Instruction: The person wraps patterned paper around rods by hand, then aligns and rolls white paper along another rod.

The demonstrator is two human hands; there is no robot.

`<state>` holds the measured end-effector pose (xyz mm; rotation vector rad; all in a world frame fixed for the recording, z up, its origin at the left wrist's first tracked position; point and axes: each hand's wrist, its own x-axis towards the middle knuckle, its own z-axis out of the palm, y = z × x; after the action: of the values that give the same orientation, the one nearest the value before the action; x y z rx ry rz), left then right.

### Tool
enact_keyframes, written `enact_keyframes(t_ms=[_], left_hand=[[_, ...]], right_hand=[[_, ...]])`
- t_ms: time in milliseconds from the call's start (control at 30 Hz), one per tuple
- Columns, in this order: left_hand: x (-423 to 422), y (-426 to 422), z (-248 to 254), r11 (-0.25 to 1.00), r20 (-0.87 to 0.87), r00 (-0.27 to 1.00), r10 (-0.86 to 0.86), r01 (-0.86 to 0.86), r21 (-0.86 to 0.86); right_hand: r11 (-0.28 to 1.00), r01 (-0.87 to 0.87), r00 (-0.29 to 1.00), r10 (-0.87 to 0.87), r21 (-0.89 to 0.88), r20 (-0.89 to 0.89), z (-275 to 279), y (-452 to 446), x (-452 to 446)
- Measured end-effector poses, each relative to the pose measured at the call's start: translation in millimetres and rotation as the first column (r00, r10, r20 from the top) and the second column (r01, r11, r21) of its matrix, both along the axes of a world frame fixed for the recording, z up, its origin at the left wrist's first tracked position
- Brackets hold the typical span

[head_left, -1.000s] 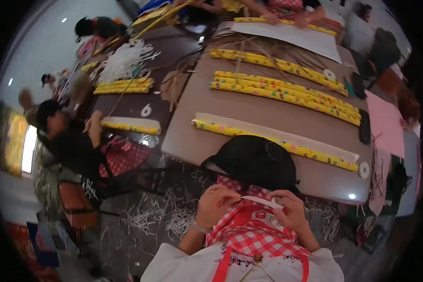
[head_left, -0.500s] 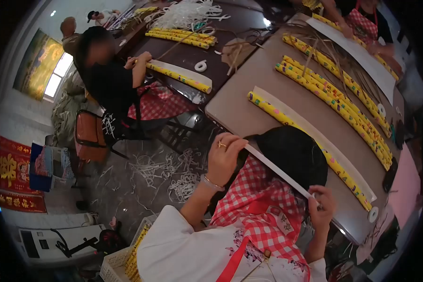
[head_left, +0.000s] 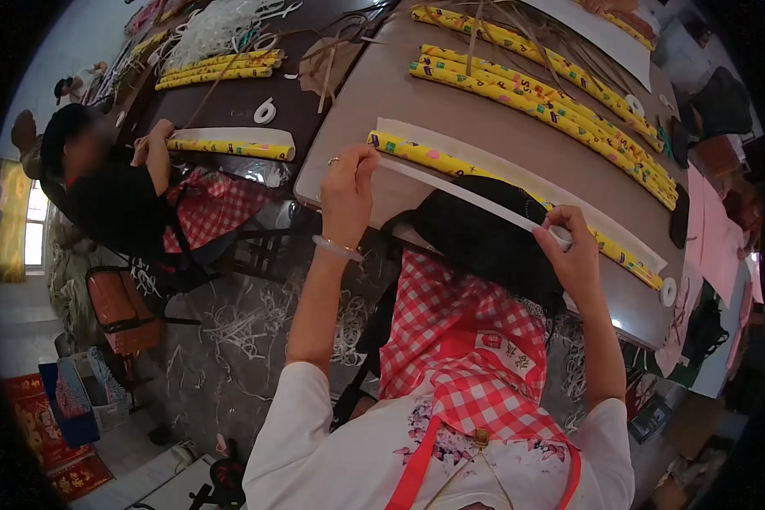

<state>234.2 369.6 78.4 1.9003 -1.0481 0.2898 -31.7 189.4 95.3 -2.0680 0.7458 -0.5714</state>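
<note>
A strip of white tape (head_left: 463, 189) runs taut between my hands, angled down to the right. My left hand (head_left: 348, 183), with a ring and bracelet, is closed on the strip's free end near the table edge. In my right hand (head_left: 574, 251) is the white tape roll (head_left: 559, 238), gripped between thumb and fingers. Just beyond the strip lies a yellow patterned paper tube (head_left: 433, 158) with a pale paper edge (head_left: 493, 161) along its far side. A black shape (head_left: 476, 225) below the strip hides part of the tube. I cannot tell whether tape and tube touch.
Several finished-looking yellow tubes (head_left: 535, 102) lie farther back on the table (head_left: 348, 110), with brown strips (head_left: 518, 34) across some. Another tape roll (head_left: 668, 291) sits near the right corner. At left, a seated person (head_left: 119, 187) handles a tube (head_left: 229, 148). Paper scraps (head_left: 255, 327) litter the floor.
Both hands have moved up and forward, bringing the strip closer to the near tube. More of the strip now shows between them. The view has shifted, so the table sits higher and further left.
</note>
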Motion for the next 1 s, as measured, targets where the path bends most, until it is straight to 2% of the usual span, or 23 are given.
enact_keyframes(t_ms=[33,67,100,167,200,267,400,433,500,700,767,900,1000], left_hand=[[12,-6,-7,0.999,-0.117,0.993,-0.024,0.027,0.024],[28,-14,-18,0.999,0.066,0.998,0.017,-0.019,0.038],[40,-21,-29,0.999,0.061,0.998,0.023,-0.026,0.038],[59,-35,-37,0.994,-0.111,0.988,-0.103,0.098,-0.049],[66,-38,-42,0.995,-0.113,0.989,-0.095,0.09,-0.048],[76,-47,-44,0.996,-0.245,0.966,-0.088,0.088,-0.01],[97,-53,-61,0.993,-0.24,0.969,-0.053,0.077,0.09],[102,-54,-62,0.981,-0.184,0.978,-0.096,0.124,0.149],[108,-58,-65,0.961,-0.138,0.98,-0.143,0.171,0.219],[123,-75,-75,0.938,-0.261,0.959,-0.106,0.183,0.294],[124,-76,-71,0.916,-0.37,0.927,-0.067,0.204,0.345],[133,-71,-83,0.919,-0.36,0.928,-0.098,0.223,0.325],[134,-70,-82,0.92,-0.46,0.884,-0.09,0.25,0.301]], right_hand=[[1.0,-0.024,0.999,0.024,-0.006,-0.023,2,-6,10],[1.0,-0.03,0.999,0.03,-0.008,-0.029,0,-14,19],[0.997,-0.061,0.997,0.059,-0.037,-0.048,-5,-23,29],[0.993,-0.099,0.993,0.095,-0.065,-0.065,-15,-39,46],[0.991,-0.122,0.989,0.116,-0.062,-0.095,-20,-48,54],[0.987,-0.151,0.981,0.143,-0.055,-0.129,-29,-62,68],[0.987,-0.138,0.959,0.155,0.086,-0.237,-46,-82,85],[0.984,-0.12,0.954,0.151,0.131,-0.258,-50,-85,88],[0.982,-0.113,0.955,0.148,0.15,-0.255,-57,-88,94],[0.97,-0.084,0.959,0.141,0.229,-0.246,-67,-93,109],[0.965,-0.081,0.961,0.142,0.25,-0.235,-71,-94,112],[0.959,-0.08,0.955,0.152,0.271,-0.255,-79,-95,115],[0.959,-0.057,0.954,0.134,0.276,-0.267,-78,-93,118]])
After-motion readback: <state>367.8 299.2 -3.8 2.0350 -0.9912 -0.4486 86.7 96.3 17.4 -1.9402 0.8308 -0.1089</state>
